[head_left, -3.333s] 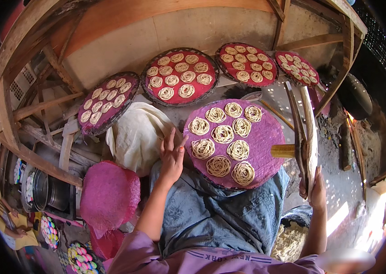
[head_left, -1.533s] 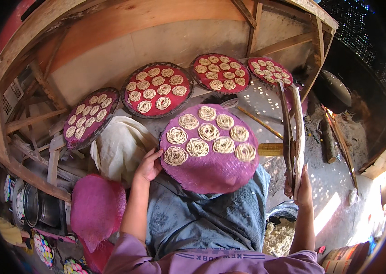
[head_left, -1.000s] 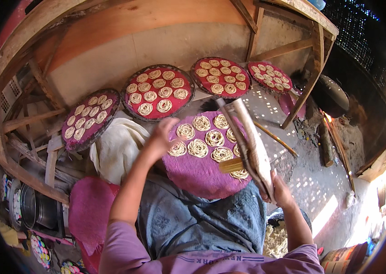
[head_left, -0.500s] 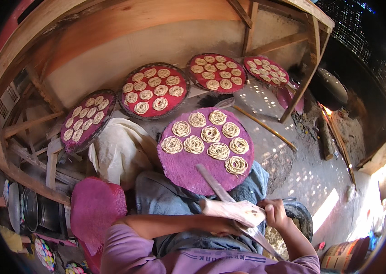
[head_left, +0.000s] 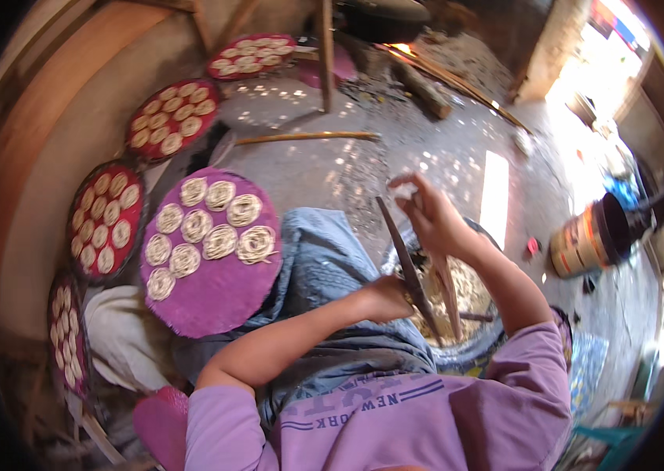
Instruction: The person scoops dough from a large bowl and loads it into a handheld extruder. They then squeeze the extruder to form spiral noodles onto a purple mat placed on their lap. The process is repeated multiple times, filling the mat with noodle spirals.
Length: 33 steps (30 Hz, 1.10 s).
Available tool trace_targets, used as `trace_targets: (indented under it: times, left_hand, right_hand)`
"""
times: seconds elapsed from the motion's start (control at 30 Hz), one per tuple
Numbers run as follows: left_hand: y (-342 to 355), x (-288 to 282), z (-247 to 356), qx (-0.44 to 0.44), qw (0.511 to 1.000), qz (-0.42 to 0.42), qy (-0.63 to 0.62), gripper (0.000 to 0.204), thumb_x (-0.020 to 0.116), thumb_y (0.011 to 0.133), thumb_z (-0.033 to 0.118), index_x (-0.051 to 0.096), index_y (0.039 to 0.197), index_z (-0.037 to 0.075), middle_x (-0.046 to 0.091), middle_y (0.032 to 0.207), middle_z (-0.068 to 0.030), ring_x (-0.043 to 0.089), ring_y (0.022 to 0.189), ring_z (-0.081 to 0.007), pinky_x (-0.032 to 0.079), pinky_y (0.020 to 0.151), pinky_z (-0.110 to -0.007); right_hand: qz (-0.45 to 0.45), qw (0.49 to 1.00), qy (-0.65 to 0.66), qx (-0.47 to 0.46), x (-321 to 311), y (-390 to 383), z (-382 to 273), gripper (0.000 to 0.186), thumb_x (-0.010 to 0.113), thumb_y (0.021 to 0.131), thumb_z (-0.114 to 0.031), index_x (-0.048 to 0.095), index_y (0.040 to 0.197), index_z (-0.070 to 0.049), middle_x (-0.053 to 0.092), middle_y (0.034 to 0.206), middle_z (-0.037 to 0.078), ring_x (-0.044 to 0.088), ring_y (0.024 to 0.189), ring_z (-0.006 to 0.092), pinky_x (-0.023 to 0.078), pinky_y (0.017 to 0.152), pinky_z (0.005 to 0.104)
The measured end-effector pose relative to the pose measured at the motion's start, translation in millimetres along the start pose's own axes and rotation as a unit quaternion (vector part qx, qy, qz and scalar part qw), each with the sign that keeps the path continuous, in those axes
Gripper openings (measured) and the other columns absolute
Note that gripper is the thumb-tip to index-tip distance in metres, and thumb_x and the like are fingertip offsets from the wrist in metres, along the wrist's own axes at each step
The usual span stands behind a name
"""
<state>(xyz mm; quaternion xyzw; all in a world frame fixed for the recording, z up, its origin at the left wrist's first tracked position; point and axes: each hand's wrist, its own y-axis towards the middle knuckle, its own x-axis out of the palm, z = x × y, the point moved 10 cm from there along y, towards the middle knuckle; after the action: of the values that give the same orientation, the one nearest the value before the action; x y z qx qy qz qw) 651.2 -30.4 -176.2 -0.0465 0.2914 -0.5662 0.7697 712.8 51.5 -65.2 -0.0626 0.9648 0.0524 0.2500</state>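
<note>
My left hand (head_left: 387,300) is closed around a wooden hand press with two long flat bars. One dark bar (head_left: 404,255) points up; a paler bar (head_left: 448,294) hangs beside it over the basin. Above the paler bar my right hand (head_left: 435,221) is raised, fingers apart, with nothing visible in it. Below lies a basin (head_left: 489,345) of crumbly pale dough (head_left: 473,290). Resting by my left knee is a round purple mat (head_left: 214,306) bearing several coiled noodle nests (head_left: 220,242), its near part bare.
Several round trays, such as a red one (head_left: 135,216), stand along the wall with noodle nests. Beyond my knees a stick (head_left: 308,136) lies on the floor. A dark pot (head_left: 383,20) sits over burning wood (head_left: 402,49). At right stands a bucket (head_left: 591,235).
My view has turned right. The press has tipped from lying across my lap to standing over the basin. My right hand has come off it and risen, fingers spreading.
</note>
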Motion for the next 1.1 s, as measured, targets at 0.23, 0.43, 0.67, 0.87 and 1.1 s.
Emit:
trace_targets:
  times: [0.23, 0.43, 0.67, 0.87, 1.1]
  left_hand:
    - [-19, -67, 8, 0.134, 0.946, 0.252, 0.155, 0.024, 0.063, 0.083, 0.023, 0.067, 0.094, 0.003, 0.068, 0.078, -0.0177, 0.067, 0.070, -0.0345, 0.053, 0.064, -0.042]
    - [3, -51, -58, 0.101, 0.866, 0.268, -0.410, 0.034, 0.069, 0.088, 0.016, 0.059, 0.117, 0.001, 0.066, 0.108, -0.0056, 0.061, 0.100, -0.0146, 0.047, 0.090, -0.030]
    - [-7, -42, 26, 0.250, 0.835, 0.485, 0.066, 0.048, 0.061, 0.092, 0.011, 0.043, 0.136, 0.002, 0.050, 0.132, -0.0145, 0.048, 0.121, -0.0206, 0.036, 0.106, -0.036]
    - [8, -121, 5, 0.303, 0.718, 0.423, -0.463, 0.011, 0.057, 0.085, -0.001, 0.052, 0.089, 0.008, 0.052, 0.085, -0.0035, 0.050, 0.074, -0.0114, 0.044, 0.070, -0.029]
    - [44, -123, -23, 0.234, 0.731, 0.455, -0.452, 0.013, 0.062, 0.080, -0.002, 0.056, 0.088, 0.006, 0.052, 0.077, -0.0015, 0.050, 0.066, -0.0118, 0.044, 0.063, -0.027]
  right_hand:
    - [0.303, 0.886, 0.311, 0.161, -134, -85, 168, 0.027, 0.049, 0.100, -0.020, 0.047, 0.124, -0.010, 0.036, 0.060, -0.004, 0.035, 0.043, 0.0061, 0.033, 0.036, 0.0232]
    - [0.568, 0.597, 0.555, 0.117, -114, -193, 296, 0.016, 0.043, 0.102, -0.025, 0.046, 0.094, -0.012, 0.029, 0.056, -0.005, 0.030, 0.044, 0.0071, 0.030, 0.039, 0.0236]
    - [0.521, 0.449, 0.695, 0.209, 51, -203, 299, 0.047, 0.032, 0.104, -0.037, 0.051, 0.105, 0.006, 0.060, 0.106, 0.025, 0.058, 0.100, 0.0340, 0.045, 0.095, 0.0502]
    - [0.118, 0.774, -0.579, 0.226, -13, -233, 237, 0.042, 0.055, 0.093, -0.036, 0.063, 0.112, 0.000, 0.060, 0.121, 0.025, 0.060, 0.110, 0.0352, 0.042, 0.099, 0.0481]
    - [-0.087, 0.875, -0.312, 0.361, 61, -263, 312, 0.029, 0.064, 0.084, -0.031, 0.067, 0.089, -0.004, 0.069, 0.096, 0.019, 0.069, 0.083, 0.0322, 0.052, 0.074, 0.0458]
